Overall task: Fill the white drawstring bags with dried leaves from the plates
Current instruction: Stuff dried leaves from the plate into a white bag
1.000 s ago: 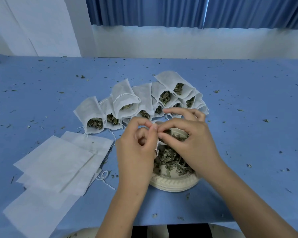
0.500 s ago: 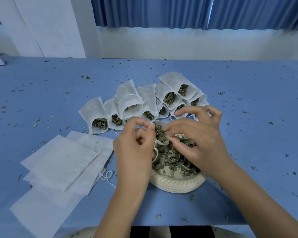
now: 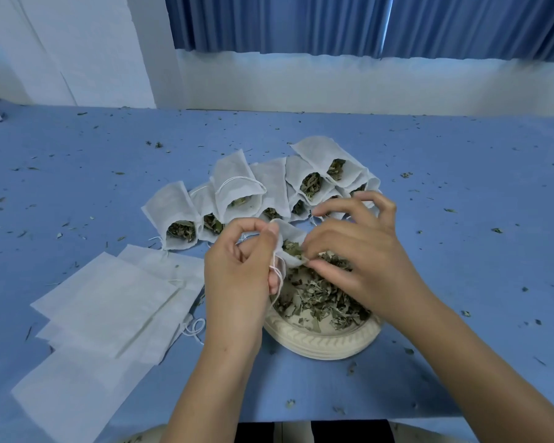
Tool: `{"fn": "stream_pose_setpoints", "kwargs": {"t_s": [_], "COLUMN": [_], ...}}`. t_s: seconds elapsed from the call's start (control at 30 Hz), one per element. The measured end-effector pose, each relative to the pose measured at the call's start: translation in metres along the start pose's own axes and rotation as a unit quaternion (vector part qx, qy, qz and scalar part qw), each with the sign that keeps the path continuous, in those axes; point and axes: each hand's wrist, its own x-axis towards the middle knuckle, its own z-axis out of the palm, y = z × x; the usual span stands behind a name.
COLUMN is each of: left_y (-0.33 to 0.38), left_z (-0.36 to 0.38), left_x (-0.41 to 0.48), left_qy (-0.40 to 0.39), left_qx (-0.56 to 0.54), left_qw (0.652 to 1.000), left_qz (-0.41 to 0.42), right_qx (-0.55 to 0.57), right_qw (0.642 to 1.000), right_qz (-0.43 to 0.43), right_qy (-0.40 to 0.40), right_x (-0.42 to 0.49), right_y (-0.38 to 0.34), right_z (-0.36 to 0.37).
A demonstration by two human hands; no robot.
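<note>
On my feed the left hand is curled, thumb and forefinger pinching one lip of a small white drawstring cloth bag held just above the far edge of the round cream plate with a ribbed rim. The bag's loose string hangs down beside the left fingers. The right hand is curled too, its thumb and forefinger pinching the opposite lip of the mouth, where a clump of leaves shows inside. The other right fingers arch up, holding nothing. The plate holds a loose heap of dried green leaves. Beyond it a curved row of filled white bags lies with mouths toward me, leaves showing in each. A stack of flat empty white bags sits left of the plate on the crumb-strewn blue tablecloth.
</note>
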Motion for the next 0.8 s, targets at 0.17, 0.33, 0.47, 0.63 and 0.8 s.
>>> {"fn": "stream_pose_setpoints", "kwargs": {"t_s": [0.17, 0.33, 0.47, 0.63, 0.8], "left_y": [-0.001, 0.006, 0.008, 0.006, 0.007], "left_z": [-0.002, -0.004, -0.004, -0.022, -0.025], "left_x": [-0.004, -0.003, -0.006, -0.001, 0.002], "left_qy": [0.009, -0.039, -0.100, 0.016, 0.049], "left_qx": [0.116, 0.163, 0.207, 0.272, 0.319], "left_qw": [0.987, 0.976, 0.961, 0.941, 0.923], "left_qz": [0.108, 0.138, 0.157, 0.200, 0.208], "right_qx": [0.015, 0.040, 0.089, 0.200, 0.164], "right_qw": [1.000, 0.995, 0.976, 0.968, 0.929], "right_qz": [-0.017, -0.019, -0.017, 0.111, 0.213], "right_qy": [-0.003, -0.091, -0.199, -0.105, -0.256], "right_x": [-0.001, 0.000, 0.004, 0.001, -0.009], "right_y": [-0.001, -0.005, -0.001, 0.012, 0.016], "right_z": [0.001, -0.001, -0.005, -0.023, -0.029]}}
